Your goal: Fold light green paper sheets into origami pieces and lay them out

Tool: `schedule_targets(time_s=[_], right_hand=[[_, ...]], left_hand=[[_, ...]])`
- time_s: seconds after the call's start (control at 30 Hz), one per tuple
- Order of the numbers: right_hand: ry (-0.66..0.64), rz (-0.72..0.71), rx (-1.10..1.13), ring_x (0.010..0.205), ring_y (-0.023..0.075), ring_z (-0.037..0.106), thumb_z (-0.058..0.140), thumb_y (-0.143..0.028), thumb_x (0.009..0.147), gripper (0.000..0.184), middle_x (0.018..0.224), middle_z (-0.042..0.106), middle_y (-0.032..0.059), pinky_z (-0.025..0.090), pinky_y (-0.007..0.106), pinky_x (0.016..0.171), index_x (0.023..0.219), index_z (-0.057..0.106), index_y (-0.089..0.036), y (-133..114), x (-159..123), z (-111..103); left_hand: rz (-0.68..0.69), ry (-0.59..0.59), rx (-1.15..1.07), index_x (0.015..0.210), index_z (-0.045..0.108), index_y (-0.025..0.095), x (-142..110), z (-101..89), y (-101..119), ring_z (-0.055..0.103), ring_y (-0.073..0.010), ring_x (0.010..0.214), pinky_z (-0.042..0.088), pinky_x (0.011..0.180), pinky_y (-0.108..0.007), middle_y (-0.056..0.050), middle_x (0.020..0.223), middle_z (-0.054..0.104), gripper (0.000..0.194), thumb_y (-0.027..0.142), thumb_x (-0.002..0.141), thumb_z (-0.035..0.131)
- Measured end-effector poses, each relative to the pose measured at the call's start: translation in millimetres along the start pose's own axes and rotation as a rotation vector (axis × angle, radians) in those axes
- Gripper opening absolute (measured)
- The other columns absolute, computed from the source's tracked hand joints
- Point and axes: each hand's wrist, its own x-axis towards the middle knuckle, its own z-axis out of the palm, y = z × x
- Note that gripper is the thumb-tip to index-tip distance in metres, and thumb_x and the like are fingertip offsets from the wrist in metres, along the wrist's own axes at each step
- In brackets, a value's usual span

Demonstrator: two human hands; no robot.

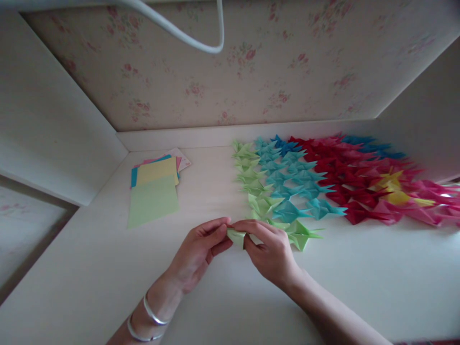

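Observation:
Both my hands pinch a small folded piece of light green paper (236, 237) just above the white table (108, 268). My left hand (199, 254), with two silver bangles on the wrist, grips its left side with closed fingers. My right hand (271, 251) grips its right side, fingers curled over it. Directly right of my hands lies a finished green origami crane (300, 234), the nearest of several rows of paper cranes.
A spread of origami cranes (341, 182) in green, teal, blue, red, pink and yellow covers the table's right half. A stack of flat coloured paper sheets (154, 194) lies at the left. Flowered wallpaper (251, 72) and a white cable (187, 36) are behind.

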Motion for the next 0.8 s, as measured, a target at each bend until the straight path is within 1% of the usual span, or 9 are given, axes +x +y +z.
schedule_targets(time_s=[0.1, 0.17, 0.23, 0.33, 0.5, 0.57, 0.67, 0.73, 0.8], right_hand=[[0.011, -0.119, -0.027, 0.086, 0.0171, 0.073, 0.052, 0.003, 0.084, 0.034, 0.092, 0.078, 0.0036, 0.058, 0.027, 0.08, 0.097, 0.071, -0.022, 0.6, 1.0, -0.7], [0.03, -0.163, -0.03, 0.084, 0.0179, 0.072, 0.053, 0.003, 0.085, 0.032, 0.09, 0.078, 0.0044, 0.058, 0.029, 0.079, 0.097, 0.07, -0.022, 0.2, 2.8, -1.3], [0.035, -0.149, -0.033, 0.081, 0.0183, 0.071, 0.054, 0.002, 0.085, 0.031, 0.088, 0.077, 0.0047, 0.058, 0.03, 0.076, 0.097, 0.07, -0.022, -0.2, 3.8, -1.7], [0.001, -0.102, -0.075, 0.081, 0.0193, 0.069, 0.057, 0.001, 0.084, 0.031, 0.09, 0.076, 0.0058, 0.057, 0.03, 0.073, 0.102, 0.069, -0.021, 0.2, 2.4, -1.9], [-0.002, -0.143, -0.174, 0.082, 0.0197, 0.067, 0.054, 0.002, 0.083, 0.035, 0.095, 0.073, 0.0075, 0.055, 0.031, 0.074, 0.105, 0.068, -0.022, 0.3, -1.7, -0.3], [0.011, -0.102, -0.18, 0.084, 0.0202, 0.067, 0.055, 0.0, 0.082, 0.034, 0.097, 0.072, 0.0084, 0.056, 0.03, 0.072, 0.104, 0.068, -0.021, 0.0, -1.7, 0.6], [0.017, 0.039, -0.135, 0.072, 0.0176, 0.066, 0.06, -0.005, 0.08, 0.031, 0.092, 0.071, 0.0067, 0.056, 0.027, 0.064, 0.105, 0.068, -0.02, -0.3, -0.6, 0.8], [0.005, 0.15, -0.064, 0.065, 0.0153, 0.065, 0.062, -0.008, 0.081, 0.028, 0.085, 0.072, 0.0041, 0.055, 0.024, 0.059, 0.105, 0.069, -0.021, -0.9, 0.5, 0.0], [-0.016, 0.243, 0.034, 0.064, 0.0144, 0.067, 0.062, -0.012, 0.085, 0.022, 0.08, 0.074, 0.0026, 0.055, 0.022, 0.057, 0.103, 0.071, -0.021, -1.6, 1.4, -1.1]], left_hand=[[0.007, -0.056, 0.0, 0.097, 0.081, 0.015, 0.3, -1.6, 0.6, 0.071, -0.0106, 0.085, 0.058, 0.08, -0.016, -0.004, 0.097, 0.08, 0.025, 0.025, 0.074, 0.087], [0.0, -0.096, 0.023, 0.095, 0.081, 0.014, -0.2, -2.5, 0.9, 0.071, -0.0109, 0.086, 0.058, 0.081, -0.016, -0.006, 0.095, 0.08, 0.023, 0.026, 0.077, 0.085], [-0.01, -0.111, 0.045, 0.097, 0.081, 0.014, -0.9, -3.2, 1.1, 0.071, -0.0115, 0.085, 0.058, 0.081, -0.018, -0.005, 0.095, 0.08, 0.025, 0.026, 0.076, 0.086], [-0.01, -0.084, 0.063, 0.098, 0.081, 0.015, -1.7, -3.6, 1.1, 0.071, -0.0112, 0.082, 0.059, 0.078, -0.018, -0.004, 0.095, 0.08, 0.03, 0.026, 0.072, 0.089], [0.0, -0.06, 0.058, 0.095, 0.081, 0.014, -0.8, -1.3, -0.2, 0.072, -0.0125, 0.079, 0.06, 0.077, -0.021, -0.006, 0.092, 0.081, 0.032, 0.027, 0.068, 0.091], [0.01, -0.033, 0.037, 0.09, 0.082, 0.014, -0.2, 0.3, -0.5, 0.072, -0.012, 0.075, 0.06, 0.073, -0.021, -0.005, 0.086, 0.081, 0.031, 0.026, 0.064, 0.093], [0.04, 0.032, 0.033, 0.084, 0.082, 0.016, 1.3, 1.0, -0.1, 0.071, -0.0117, 0.069, 0.06, 0.069, -0.021, -0.002, 0.076, 0.08, 0.033, 0.026, 0.056, 0.096], [0.094, 0.078, 0.091, 0.083, 0.081, 0.017, 2.8, -0.4, 0.4, 0.071, -0.0125, 0.068, 0.059, 0.068, -0.021, -0.002, 0.075, 0.079, 0.033, 0.029, 0.056, 0.096], [0.161, 0.118, 0.161, 0.083, 0.081, 0.017, 4.5, -3.0, 0.6, 0.071, -0.0123, 0.068, 0.058, 0.066, -0.02, -0.002, 0.075, 0.079, 0.031, 0.031, 0.059, 0.094]])
